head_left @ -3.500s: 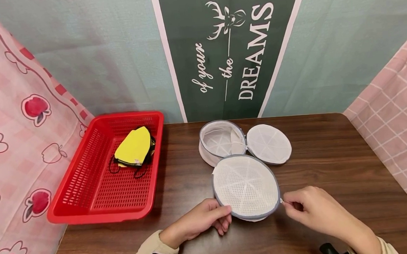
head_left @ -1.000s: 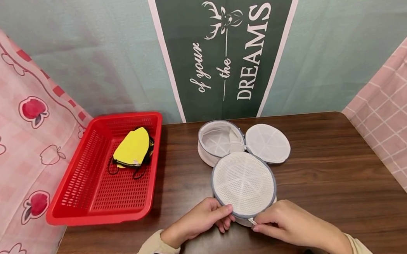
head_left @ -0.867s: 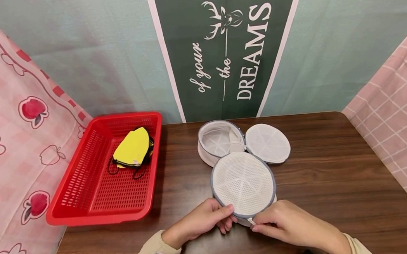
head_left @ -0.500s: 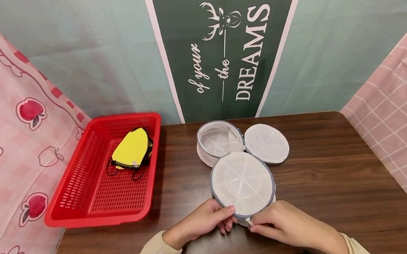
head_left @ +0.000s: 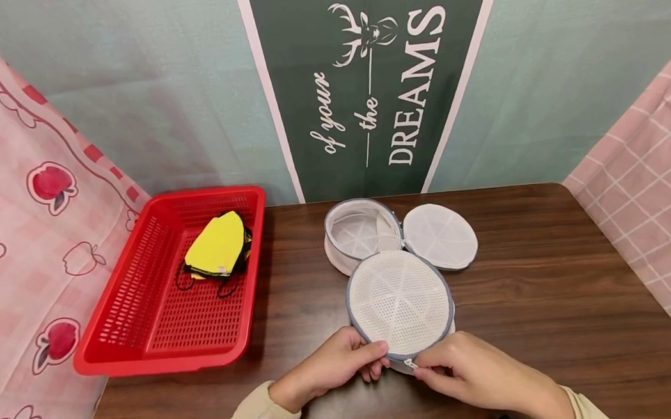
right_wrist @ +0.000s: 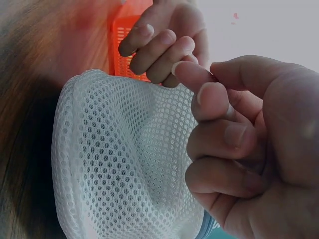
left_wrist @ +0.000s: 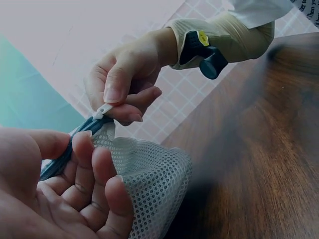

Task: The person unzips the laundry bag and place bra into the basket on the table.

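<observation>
1. Altogether, two round mesh bags are counted: the front mesh bag (head_left: 399,302), lid down, and the rear mesh bag (head_left: 341,258), its single lid (head_left: 440,236) folded back to the right. One red basket (head_left: 166,362) holds yellow cloth (head_left: 216,242) with black edging; you cannot count its layers surely.
2. On the worktop (head_left: 548,299), the rear mesh bag sits just beside the far edge; the red basket fills the far left corner. The front mesh bag lies nearer you, well in from the right edge, overlapping the rear mesh bag in your head view.
3. Your left hand (head_left: 339,361) pinches the near left of the front mesh bag's rim, thumb above, fingers curled below.
4. Your right hand (head_left: 478,367), thumb against forefinger, grips the zipper pull (left_wrist: 104,109) at the near right; the front mesh bag thus lies just beyond and between both hands.
5. Its lid faces up, tilted slightly toward you; being nearly circular, it shows no clear long axis. The zipper pull points rightward and toward you.
</observation>
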`<state>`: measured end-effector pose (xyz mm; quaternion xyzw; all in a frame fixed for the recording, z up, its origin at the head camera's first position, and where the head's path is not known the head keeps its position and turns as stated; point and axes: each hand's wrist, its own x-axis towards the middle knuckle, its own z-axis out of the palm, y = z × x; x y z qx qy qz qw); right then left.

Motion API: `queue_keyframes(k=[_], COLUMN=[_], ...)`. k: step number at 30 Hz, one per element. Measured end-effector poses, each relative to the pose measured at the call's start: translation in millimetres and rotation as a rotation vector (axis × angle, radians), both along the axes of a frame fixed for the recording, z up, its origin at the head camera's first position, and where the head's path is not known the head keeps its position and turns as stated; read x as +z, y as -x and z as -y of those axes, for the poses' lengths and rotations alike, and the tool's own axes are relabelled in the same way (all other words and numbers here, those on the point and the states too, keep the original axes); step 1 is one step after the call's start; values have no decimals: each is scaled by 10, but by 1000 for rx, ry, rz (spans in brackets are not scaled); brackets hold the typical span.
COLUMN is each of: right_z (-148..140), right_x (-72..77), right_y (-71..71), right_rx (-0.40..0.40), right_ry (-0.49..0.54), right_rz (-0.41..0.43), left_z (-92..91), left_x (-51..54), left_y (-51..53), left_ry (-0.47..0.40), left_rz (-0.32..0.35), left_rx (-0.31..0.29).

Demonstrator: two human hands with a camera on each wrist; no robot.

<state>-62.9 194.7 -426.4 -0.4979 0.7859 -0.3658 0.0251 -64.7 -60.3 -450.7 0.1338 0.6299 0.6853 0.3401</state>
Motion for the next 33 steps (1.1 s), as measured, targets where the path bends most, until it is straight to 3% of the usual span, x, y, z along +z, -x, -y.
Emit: queue_keyframes(k=[9,18,33], right_z=[32,43,-34], right_x=[-13,49,58], right_y=[-35,-88,-67], right_rx=[-70,-177,-203], right_ry=[37,-6,-16], right_rz=[-68,-117,-189], left_z=[-4,-4,-1], left_x=[18,24,19], left_y=[0,-2,3], left_ry=[24,34,46], left_rz=[-26,-44,-49], left_rx=[14,13,15])
